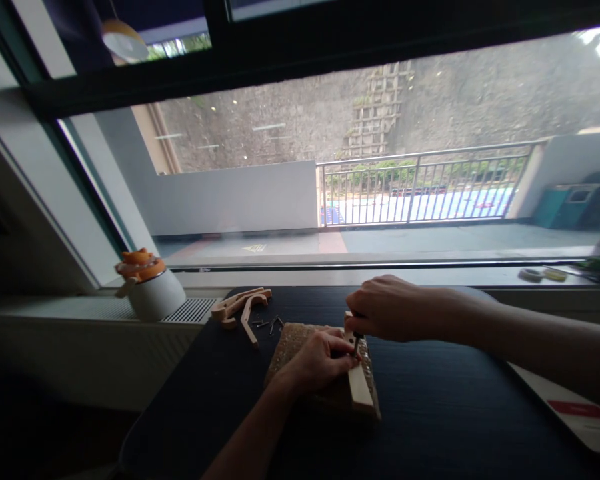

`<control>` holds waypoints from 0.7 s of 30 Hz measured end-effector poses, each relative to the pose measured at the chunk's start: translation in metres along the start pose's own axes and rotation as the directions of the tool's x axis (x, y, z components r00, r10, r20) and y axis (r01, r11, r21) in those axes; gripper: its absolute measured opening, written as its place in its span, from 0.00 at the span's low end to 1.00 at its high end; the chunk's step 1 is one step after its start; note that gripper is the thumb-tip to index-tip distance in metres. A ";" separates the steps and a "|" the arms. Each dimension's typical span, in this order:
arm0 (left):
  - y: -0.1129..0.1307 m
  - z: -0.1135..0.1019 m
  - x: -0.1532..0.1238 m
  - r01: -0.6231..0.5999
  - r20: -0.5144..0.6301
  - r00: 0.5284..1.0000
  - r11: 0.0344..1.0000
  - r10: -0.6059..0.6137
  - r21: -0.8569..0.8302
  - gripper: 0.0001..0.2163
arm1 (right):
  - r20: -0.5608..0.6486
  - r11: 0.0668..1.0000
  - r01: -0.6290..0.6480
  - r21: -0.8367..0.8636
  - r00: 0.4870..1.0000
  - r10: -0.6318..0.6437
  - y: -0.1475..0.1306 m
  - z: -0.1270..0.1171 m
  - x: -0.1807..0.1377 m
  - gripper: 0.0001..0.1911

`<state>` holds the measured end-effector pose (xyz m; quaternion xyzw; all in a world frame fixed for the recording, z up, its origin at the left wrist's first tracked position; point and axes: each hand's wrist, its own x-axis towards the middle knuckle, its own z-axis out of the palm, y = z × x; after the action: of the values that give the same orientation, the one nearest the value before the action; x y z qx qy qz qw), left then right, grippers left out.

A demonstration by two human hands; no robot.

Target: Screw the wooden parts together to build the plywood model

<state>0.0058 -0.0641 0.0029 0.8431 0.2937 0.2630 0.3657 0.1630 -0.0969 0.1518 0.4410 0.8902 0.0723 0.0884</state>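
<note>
My right hand [377,307] is closed around a screwdriver [357,343], whose handle is mostly hidden in the fist. The shaft points down at a pale wooden strip [361,387]. My left hand [317,360] lies over a brown, bubble-wrapped block [293,337], its thumb and fingers gripping the strip close to the screwdriver's tip. Whether a screw sits under the tip is hidden by the fingers. The strip lies along the block's right side, and another bit of wood with a dark hole [349,325] shows below my right fist.
On the dark table [190,413], curved wooden parts [240,307] and several loose screws [270,323] lie at the back left. A white jug with an orange lid [155,287] stands on the ledge beyond. Rolls of tape [531,274] rest on the windowsill at right.
</note>
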 end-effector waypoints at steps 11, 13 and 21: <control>-0.003 0.000 0.000 -0.020 -0.005 1.000 0.999 0.020 -0.050 0.08 | 0.151 0.996 0.092 -0.008 0.984 -0.090 0.004 -0.015 -0.001 0.09; -0.004 0.000 0.000 -0.024 -0.002 1.000 0.998 0.024 -0.056 0.08 | 0.134 0.994 0.106 -0.009 0.985 -0.104 0.004 -0.009 0.002 0.10; -0.002 -0.001 0.001 -0.068 -0.003 0.998 0.993 0.068 -0.095 0.07 | 0.182 0.995 0.049 -0.086 0.983 -0.032 -0.013 -0.011 0.017 0.09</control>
<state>0.0056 -0.0618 0.0023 0.8343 0.2517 0.2891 0.3962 0.1409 -0.0918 0.1581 0.4230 0.8832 0.0705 0.1898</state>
